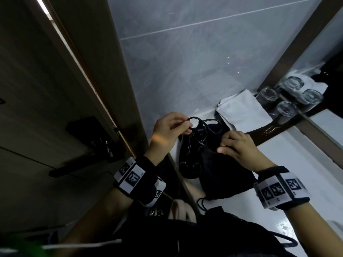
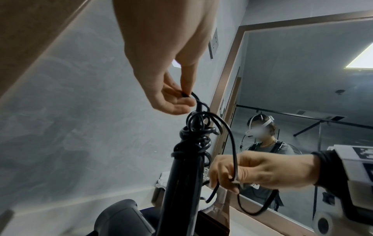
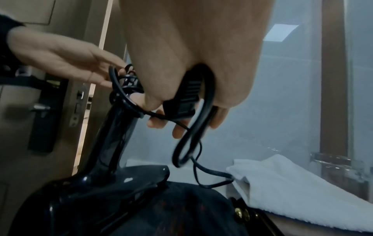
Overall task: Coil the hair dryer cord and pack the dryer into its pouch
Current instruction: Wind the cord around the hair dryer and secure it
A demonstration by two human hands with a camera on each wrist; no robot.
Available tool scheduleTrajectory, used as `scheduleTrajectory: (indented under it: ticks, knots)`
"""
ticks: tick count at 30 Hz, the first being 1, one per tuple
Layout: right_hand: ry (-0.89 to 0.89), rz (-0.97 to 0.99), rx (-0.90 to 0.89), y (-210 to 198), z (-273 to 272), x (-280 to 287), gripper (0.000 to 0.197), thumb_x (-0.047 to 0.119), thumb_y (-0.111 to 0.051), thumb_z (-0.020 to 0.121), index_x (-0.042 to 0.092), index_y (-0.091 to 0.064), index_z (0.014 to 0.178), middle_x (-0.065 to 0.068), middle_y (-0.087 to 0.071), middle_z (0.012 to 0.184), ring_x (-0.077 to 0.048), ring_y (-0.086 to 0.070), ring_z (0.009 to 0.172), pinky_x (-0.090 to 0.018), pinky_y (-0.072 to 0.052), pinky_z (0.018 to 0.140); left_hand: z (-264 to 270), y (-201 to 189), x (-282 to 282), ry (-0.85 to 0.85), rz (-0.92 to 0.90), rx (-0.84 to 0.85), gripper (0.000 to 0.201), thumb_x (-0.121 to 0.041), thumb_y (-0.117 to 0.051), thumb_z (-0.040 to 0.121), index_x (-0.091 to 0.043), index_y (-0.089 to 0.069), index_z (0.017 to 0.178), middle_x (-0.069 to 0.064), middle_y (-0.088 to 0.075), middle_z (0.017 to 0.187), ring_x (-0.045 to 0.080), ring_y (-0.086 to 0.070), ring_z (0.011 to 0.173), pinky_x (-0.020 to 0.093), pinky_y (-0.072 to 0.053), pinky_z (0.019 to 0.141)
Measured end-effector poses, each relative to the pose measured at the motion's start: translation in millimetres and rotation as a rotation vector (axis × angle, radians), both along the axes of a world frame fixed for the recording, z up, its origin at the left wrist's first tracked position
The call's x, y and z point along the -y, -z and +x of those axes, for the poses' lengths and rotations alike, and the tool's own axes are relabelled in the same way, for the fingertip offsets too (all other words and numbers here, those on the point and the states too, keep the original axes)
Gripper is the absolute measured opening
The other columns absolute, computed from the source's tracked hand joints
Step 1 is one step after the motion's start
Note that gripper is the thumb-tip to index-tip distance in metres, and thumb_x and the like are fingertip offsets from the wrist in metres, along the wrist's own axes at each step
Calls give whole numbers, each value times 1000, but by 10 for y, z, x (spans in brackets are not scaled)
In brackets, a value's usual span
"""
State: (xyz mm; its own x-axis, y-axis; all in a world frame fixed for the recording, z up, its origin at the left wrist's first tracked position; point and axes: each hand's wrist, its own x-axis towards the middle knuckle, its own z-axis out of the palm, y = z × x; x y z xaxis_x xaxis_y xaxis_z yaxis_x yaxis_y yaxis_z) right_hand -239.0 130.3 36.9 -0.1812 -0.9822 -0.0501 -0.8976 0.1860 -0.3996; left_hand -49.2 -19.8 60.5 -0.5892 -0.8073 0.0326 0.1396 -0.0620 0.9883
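A glossy black hair dryer [image 1: 189, 164] [image 3: 105, 151] stands on the white counter, handle up, its black cord [image 2: 193, 132] wound in loops round the handle top [image 1: 199, 134]. My left hand [image 1: 172, 128] [image 2: 177, 99] pinches a loop of cord at the top of the handle. My right hand [image 1: 235, 145] [image 3: 181, 110] grips the black plug [image 3: 187, 94] and a hanging length of cord [image 3: 191, 140]. The black fabric pouch [image 1: 224, 175] [image 3: 181, 212] lies on the counter beside the dryer, under my right hand.
A folded white towel [image 1: 243, 112] [image 3: 298, 188] lies behind the pouch. Several upturned glasses [image 1: 287, 106] stand by the framed mirror [image 2: 302, 95] on the right. A door with a dark handle plate [image 1: 89, 138] stands at the left, a grey tiled wall [image 1: 194, 62] behind.
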Motion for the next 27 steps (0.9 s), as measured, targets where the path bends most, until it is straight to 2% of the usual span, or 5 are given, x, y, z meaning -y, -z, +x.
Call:
scheduleTrajectory:
  ticks: [6,12,19,21,27]
  knots:
    - [-43,-69,-31,-39,112,-38,56,72,-11,87,33,-46,69,25,-44,73,5,-42,93,-27,-15,92,12,5,0,32,17,-7,18,6,-61,82,-12,-62,80,2,-71,70,13,-68,61,19,-54,65]
    - [-77,-199,24,-325,236,-3,28,56,-38,90,32,-42,76,19,-41,67,-5,-45,71,-23,-35,59,26,-10,-30,117,-41,44,19,1,-55,89,-18,-60,89,1,-68,84,12,-64,81,25,-50,78]
    - [-54,-396,-6,-705,376,205,39,44,-40,94,11,-59,85,5,-52,74,-16,-46,70,-33,-39,67,42,110,-215,350,34,109,57,0,-59,69,-17,-46,122,-1,-54,118,0,-53,110,25,-41,100]
    - [-61,-400,72,-777,425,281,32,37,-44,94,11,-61,88,6,-51,75,-19,-49,70,-36,-42,68,-23,201,-272,365,30,188,72,6,-70,71,-10,-37,133,9,-51,129,15,-49,123,37,-37,109]
    - [-131,-504,281,-885,539,354,18,17,-54,93,9,-68,98,-6,-63,83,-13,-57,78,-21,-44,74,-223,314,-244,152,-85,288,44,-11,-79,72,-13,-58,111,5,-66,108,21,-62,107,39,-48,96]
